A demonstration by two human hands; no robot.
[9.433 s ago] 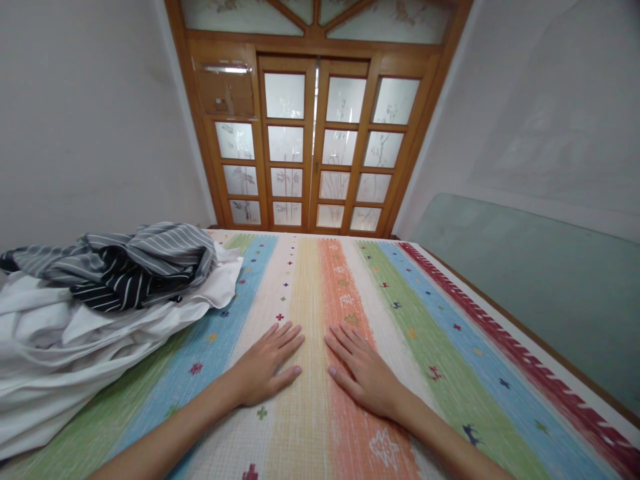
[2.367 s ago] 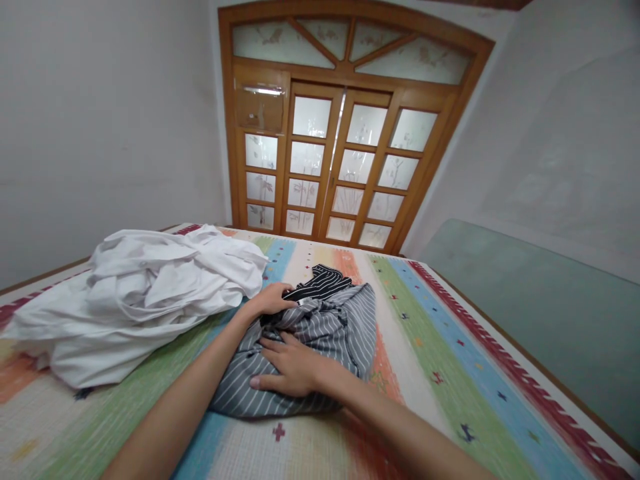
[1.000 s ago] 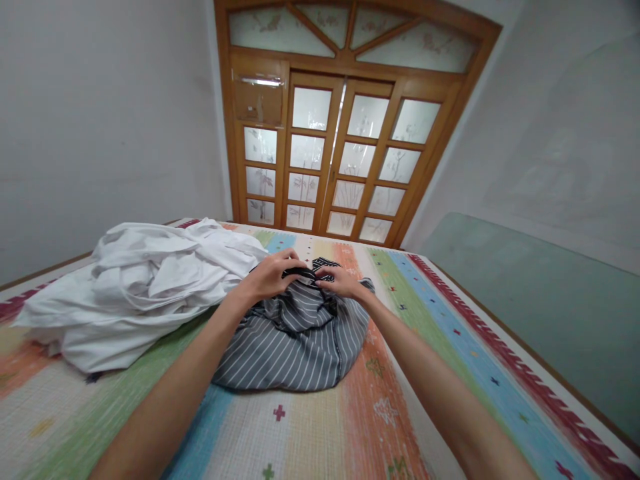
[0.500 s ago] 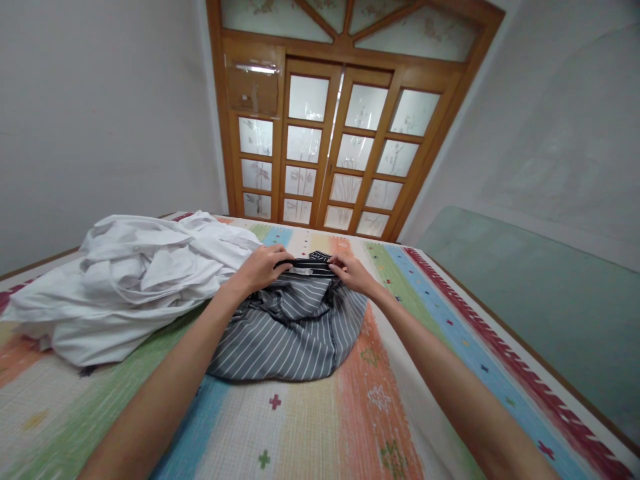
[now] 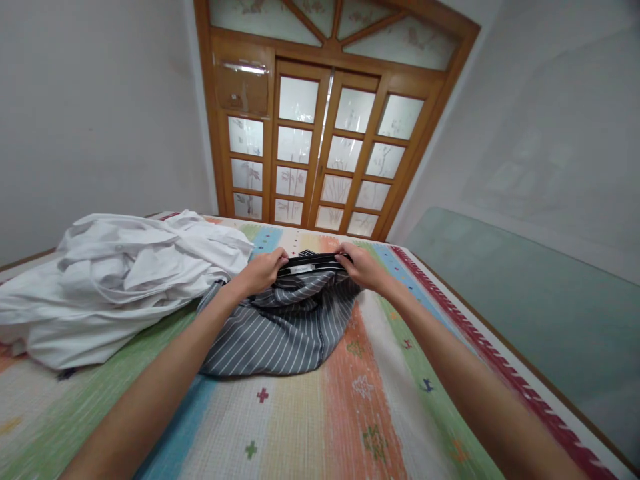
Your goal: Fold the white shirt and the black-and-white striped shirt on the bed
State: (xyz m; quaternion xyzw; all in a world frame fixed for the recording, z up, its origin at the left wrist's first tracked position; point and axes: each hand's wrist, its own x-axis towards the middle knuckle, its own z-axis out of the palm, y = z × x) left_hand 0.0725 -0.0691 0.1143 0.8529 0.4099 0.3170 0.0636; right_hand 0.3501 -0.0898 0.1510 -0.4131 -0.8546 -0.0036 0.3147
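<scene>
A dark grey striped shirt [image 5: 280, 340] lies bunched on the bed, its white stripes running across loose folds. Its black collar band, with a small white label [image 5: 303, 269], is stretched between my two hands. My left hand [image 5: 265, 270] pinches the left end of the band. At the other end, my right hand [image 5: 365, 265] has its thumb and fingers closed on the cloth. The band is lifted and faces me, while the rest of the shirt rests below it in a heap.
A crumpled white garment [image 5: 135, 280] lies on the bed to the left, close to my left forearm. Under everything spreads a colourful striped bedsheet [image 5: 295, 427]. A pale green headboard-like panel [image 5: 525, 300] runs along the right. Wooden glazed doors [image 5: 320, 147] stand beyond the far edge.
My hands have moved farther apart, my right hand going right, so the collar band is pulled straighter and its label shows more fully. The camera view has shifted slightly.
</scene>
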